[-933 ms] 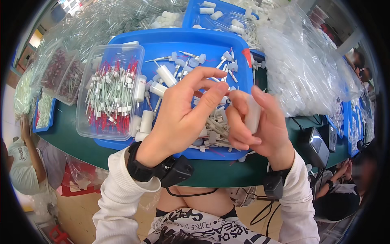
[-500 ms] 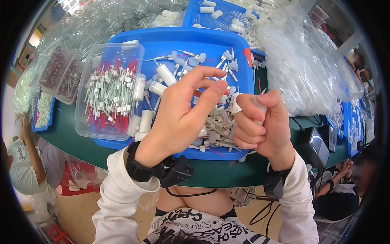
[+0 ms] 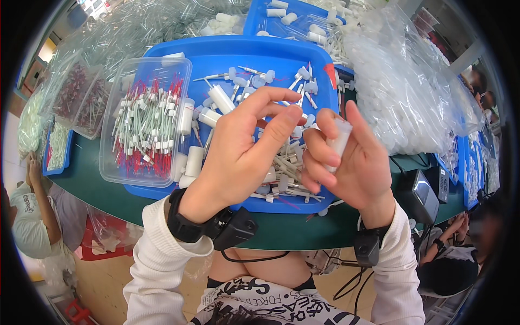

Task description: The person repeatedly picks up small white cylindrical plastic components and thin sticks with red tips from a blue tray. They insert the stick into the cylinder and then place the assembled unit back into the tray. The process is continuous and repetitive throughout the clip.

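My right hand (image 3: 355,162) holds a short white plastic cylinder (image 3: 339,137) against its curled fingers, with the thumb lifted away from it. Beside it, my left hand (image 3: 238,146) is bent over the blue tray (image 3: 216,47), thumb and forefinger tips brought together. Whatever sits between those tips is too small to make out. Under both hands lie thin white stick-like parts (image 3: 290,170) with wires and pale round caps. More white cylinders (image 3: 221,99) lie in the tray by my left hand.
A clear plastic box (image 3: 108,162) of red-and-white wired parts overlaps the tray's left side. Clear bags of white pieces (image 3: 395,92) stand at right. A black device (image 3: 420,195) sits on the green table (image 3: 271,230). Other people work at both sides.
My right hand has opened its grip somewhat: the thumb rose off the white cylinder, which now shows more and tilts. My left hand has hardly moved.
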Available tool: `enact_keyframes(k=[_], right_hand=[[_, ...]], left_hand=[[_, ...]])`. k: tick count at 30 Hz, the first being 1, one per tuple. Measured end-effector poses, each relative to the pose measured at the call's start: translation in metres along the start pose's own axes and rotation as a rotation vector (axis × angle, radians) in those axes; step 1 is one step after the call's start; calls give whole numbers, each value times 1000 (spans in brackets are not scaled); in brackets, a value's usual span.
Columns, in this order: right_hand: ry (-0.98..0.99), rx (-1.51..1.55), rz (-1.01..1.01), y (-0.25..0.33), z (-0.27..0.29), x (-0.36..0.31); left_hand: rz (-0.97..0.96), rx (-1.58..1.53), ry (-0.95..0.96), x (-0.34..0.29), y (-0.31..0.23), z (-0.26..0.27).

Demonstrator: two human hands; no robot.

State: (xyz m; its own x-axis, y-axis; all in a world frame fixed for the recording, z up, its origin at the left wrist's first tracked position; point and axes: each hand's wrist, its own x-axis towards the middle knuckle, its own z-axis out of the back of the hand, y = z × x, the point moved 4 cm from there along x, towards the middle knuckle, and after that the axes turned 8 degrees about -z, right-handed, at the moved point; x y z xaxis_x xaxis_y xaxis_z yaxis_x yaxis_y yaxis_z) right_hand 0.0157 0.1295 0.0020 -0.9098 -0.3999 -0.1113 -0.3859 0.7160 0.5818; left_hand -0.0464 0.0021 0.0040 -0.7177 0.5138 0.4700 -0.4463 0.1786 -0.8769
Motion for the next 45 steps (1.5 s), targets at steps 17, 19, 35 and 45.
enact_keyframes(k=[17,19,35,45], right_hand=[[154,-41,-61,1,1,0],[140,-92,-43,1,2,0],[-96,-438,25,-4,-8,-5],[-252,-822,619,27,-3,-19]], left_hand=[[-5,-27,-14,0,-1,-2],[-43,-40,-12,0,0,-3],[-304,335,185,0,-18,-8],[-9,-396,-97,5,-5,6]])
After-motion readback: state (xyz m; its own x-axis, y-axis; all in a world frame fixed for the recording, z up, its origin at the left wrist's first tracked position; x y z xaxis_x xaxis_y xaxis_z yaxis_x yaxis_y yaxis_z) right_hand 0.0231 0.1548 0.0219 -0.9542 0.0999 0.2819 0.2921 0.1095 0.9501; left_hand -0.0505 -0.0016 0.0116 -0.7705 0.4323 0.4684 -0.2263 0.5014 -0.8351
